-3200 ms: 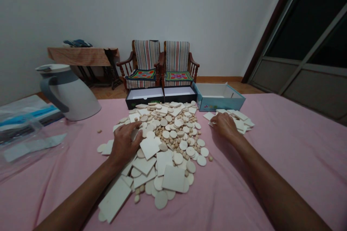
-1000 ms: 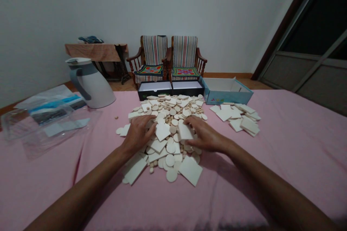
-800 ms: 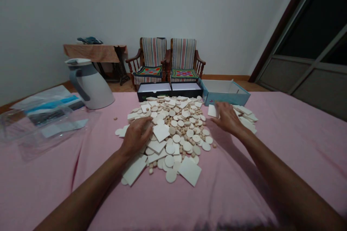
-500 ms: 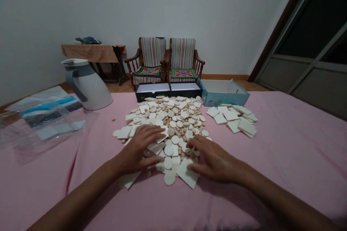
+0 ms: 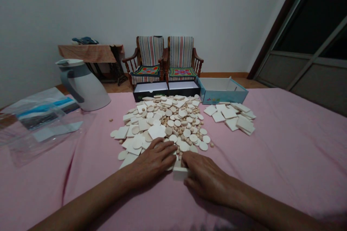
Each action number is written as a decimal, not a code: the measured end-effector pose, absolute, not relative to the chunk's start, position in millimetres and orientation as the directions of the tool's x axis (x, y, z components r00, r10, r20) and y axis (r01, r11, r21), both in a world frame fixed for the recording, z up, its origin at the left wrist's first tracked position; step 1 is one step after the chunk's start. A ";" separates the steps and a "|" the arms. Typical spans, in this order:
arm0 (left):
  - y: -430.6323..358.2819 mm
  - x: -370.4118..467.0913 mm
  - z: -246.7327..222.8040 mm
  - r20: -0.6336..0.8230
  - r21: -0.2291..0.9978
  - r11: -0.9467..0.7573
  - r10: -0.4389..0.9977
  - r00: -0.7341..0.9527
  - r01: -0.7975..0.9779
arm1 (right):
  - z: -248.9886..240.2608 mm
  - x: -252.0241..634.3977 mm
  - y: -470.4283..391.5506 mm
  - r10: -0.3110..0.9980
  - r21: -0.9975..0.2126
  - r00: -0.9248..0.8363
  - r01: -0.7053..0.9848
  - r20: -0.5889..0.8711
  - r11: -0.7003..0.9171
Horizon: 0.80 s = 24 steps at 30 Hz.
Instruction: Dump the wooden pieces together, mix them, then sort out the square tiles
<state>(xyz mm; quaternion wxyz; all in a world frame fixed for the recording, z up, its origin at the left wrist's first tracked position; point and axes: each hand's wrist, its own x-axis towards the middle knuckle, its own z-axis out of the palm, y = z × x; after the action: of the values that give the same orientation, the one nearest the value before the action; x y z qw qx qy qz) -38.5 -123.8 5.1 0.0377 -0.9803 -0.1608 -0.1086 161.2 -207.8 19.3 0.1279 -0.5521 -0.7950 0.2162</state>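
Note:
A broad pile of pale wooden pieces (image 5: 168,113), made up of round discs, square tiles and small beads, spreads over the pink cloth. My left hand (image 5: 157,158) rests palm down on the near edge of the pile, fingers stretched out, and hides the pieces beneath it. Close to its right, my right hand (image 5: 204,175) has its fingers curled round a pale square tile (image 5: 179,174), which is tilted with its edge toward me. A larger pale tile (image 5: 156,131) lies just beyond my left fingertips.
A smaller heap of square tiles (image 5: 230,113) lies to the right, before an open light-blue box (image 5: 223,96). Two dark trays (image 5: 139,95) stand behind the pile. On the left are a white jug (image 5: 93,92) and clear plastic packaging (image 5: 46,119).
Both hands have come nearer to each other and toward me. My right hand has closed on a square tile and tipped it up. Left-side pieces that my left hand covered now show.

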 end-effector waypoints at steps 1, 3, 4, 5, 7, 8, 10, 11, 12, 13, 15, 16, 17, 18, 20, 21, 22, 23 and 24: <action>-122.3 -36.8 5.5 0.225 -0.058 -0.947 0.296 0.928 0.316 | 19.4 160.5 -204.9 0.935 -0.447 -0.353 0.842 -0.034 0.302; -119.1 -33.8 7.6 0.232 -0.113 -0.948 0.266 0.936 0.298 | 21.3 159.4 -196.9 0.937 -0.350 -0.347 0.882 -0.031 0.315; -117.1 -32.5 9.0 0.231 -0.145 -0.947 0.249 0.941 0.286 | 23.2 159.2 -192.6 0.936 -0.306 -0.350 0.895 -0.028 0.325; -114.8 -31.3 10.6 0.226 -0.174 -0.944 0.237 0.945 0.279 | 25.8 159.3 -188.5 0.936 -0.271 -0.350 0.904 -0.023 0.331; -109.4 -29.4 14.2 0.212 -0.210 -0.937 0.237 0.948 0.281 | 32.3 159.9 -182.4 0.938 -0.231 -0.346 0.914 -0.009 0.334; -106.2 -28.6 16.0 0.200 -0.215 -0.933 0.246 0.948 0.287 | 35.7 160.3 -180.5 0.942 -0.226 -0.335 0.919 -0.008 0.324; -99.3 -26.8 19.6 0.182 -0.211 -0.929 0.268 0.946 0.304 | 41.6 161.2 -178.4 0.954 -0.229 -0.298 0.930 -0.010 0.288; -95.7 -25.7 21.3 0.179 -0.207 -0.926 0.283 0.942 0.317 | 43.6 161.8 -177.8 0.960 -0.235 -0.280 0.934 -0.011 0.270; -91.9 -24.2 22.7 0.178 -0.202 -0.922 0.297 0.938 0.331 | 44.9 162.9 -176.9 0.964 -0.245 -0.264 0.935 -0.004 0.255; -88.2 -22.6 23.9 0.181 -0.195 -0.918 0.313 0.932 0.346 | 45.5 164.7 -175.7 0.968 -0.261 -0.250 0.934 0.011 0.244; -80.7 -18.7 25.4 0.192 -0.172 -0.911 0.342 0.920 0.375 | 45.1 171.9 -170.8 0.970 -0.315 -0.233 0.918 0.067 0.242; -77.0 -16.8 25.8 0.197 -0.155 -0.909 0.356 0.914 0.387 | 44.5 177.9 -166.8 0.970 -0.353 -0.223 0.903 0.097 0.244; -73.5 -15.0 26.0 0.203 -0.134 -0.907 0.369 0.907 0.399 | 43.8 185.8 -161.6 0.971 -0.390 -0.204 0.890 0.124 0.237; -70.1 -13.5 26.2 0.213 -0.112 -0.905 0.382 0.899 0.411 | 43.0 195.9 -155.3 0.973 -0.421 -0.174 0.879 0.150 0.222; -63.7 -11.4 26.9 0.243 -0.067 -0.897 0.410 0.879 0.437 | 40.8 221.7 -139.9 0.979 -0.441 -0.062 0.886 0.194 0.143; -60.6 -10.7 27.5 0.259 -0.047 -0.893 0.422 0.868 0.448 | 39.0 236.7 -131.5 0.974 -0.428 0.007 0.899 0.226 0.093; -57.5 -10.2 28.3 0.278 -0.031 -0.886 0.437 0.855 0.463 | 36.6 252.0 -123.0 0.962 -0.409 0.082 0.912 0.261 0.034; -54.2 -9.6 29.3 0.295 -0.017 -0.877 0.455 0.840 0.481 | 33.7 266.8 -115.1 0.943 -0.393 0.154 0.919 0.295 -0.027; -50.6 -8.9 30.4 0.309 -0.006 -0.865 0.476 0.823 0.503 | 30.4 280.0 -108.1 0.912 -0.392 0.238 0.915 0.335 -0.095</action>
<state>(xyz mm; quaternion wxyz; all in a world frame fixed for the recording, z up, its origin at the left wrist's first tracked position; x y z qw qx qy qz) -8.9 -50.6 30.4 0.0437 -0.9538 -0.2565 -0.1504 280.0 -108.1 30.4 0.2677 -0.7398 -0.6173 -0.0032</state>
